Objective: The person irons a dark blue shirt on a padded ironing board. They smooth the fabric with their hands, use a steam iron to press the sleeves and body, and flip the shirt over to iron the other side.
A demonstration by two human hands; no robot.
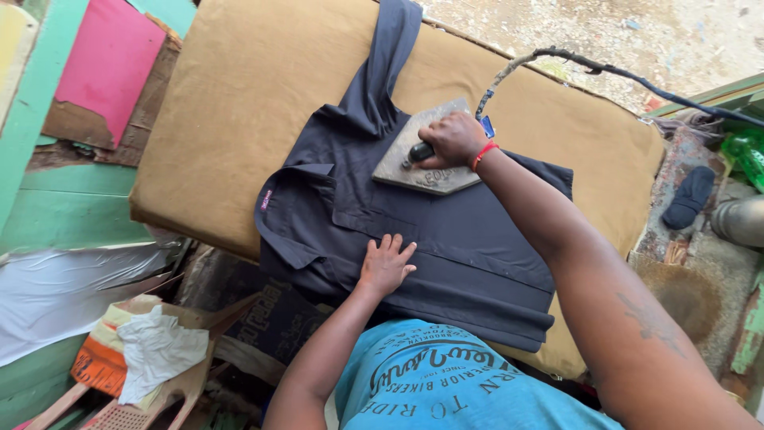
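1. The right hand (454, 139) has its fingers wrapped tight round the dark handle of a flat grey iron (426, 155).
2. The iron rests on the upper part of a navy shirt (446, 247), just below the collar; its cord (557, 57) runs away over the far edge.
3. The left hand (386, 265) lies flat on the shirt, fingers spread, near the iron but apart from it.
4. The shirt is laid out on a bench (239, 87) padded in tan cloth.
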